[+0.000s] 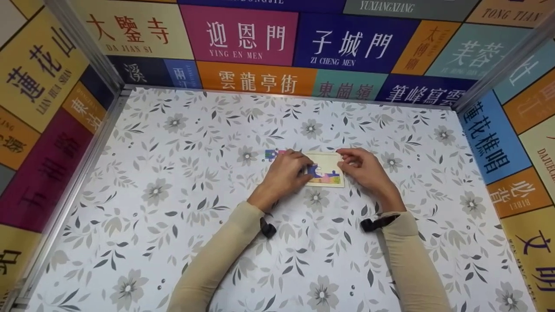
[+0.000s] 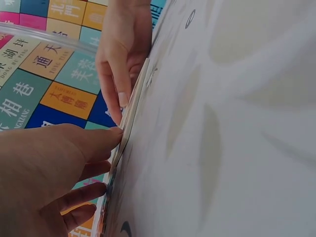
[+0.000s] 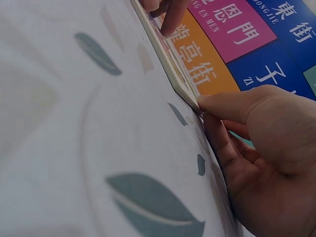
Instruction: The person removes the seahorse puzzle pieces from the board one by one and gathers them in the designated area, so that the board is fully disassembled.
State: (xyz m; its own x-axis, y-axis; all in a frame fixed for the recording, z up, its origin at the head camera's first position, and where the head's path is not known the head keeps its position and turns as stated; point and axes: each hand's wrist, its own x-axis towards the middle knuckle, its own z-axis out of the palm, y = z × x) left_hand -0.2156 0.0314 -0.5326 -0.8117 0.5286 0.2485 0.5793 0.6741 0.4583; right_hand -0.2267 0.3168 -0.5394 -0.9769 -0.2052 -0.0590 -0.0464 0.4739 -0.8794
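A small cream jigsaw tray (image 1: 327, 159) lies on the patterned table, with blue, pink and yellow-green jigsaw pieces (image 1: 328, 178) along its near part. At its left side is my left hand (image 1: 286, 171), thumb and fingertips bent over the tray's left part by a blue piece. In the left wrist view its thumb (image 2: 101, 143) touches the tray; whether a piece is pinched is hidden. My right hand (image 1: 366, 170) pinches the tray's right edge, the thumb (image 3: 224, 105) at the corner. Loose colourful pieces (image 1: 270, 154) lie beyond the left hand, partly covered by it.
A white tabletop (image 1: 182, 242) with grey flowers and leaves surrounds the tray. Upright panels with coloured sign blocks (image 1: 247, 37) stand at the back and both sides, meeting the table along metal edge strips (image 1: 69, 190). Dark wrist straps (image 1: 377, 223) sit at the sleeves.
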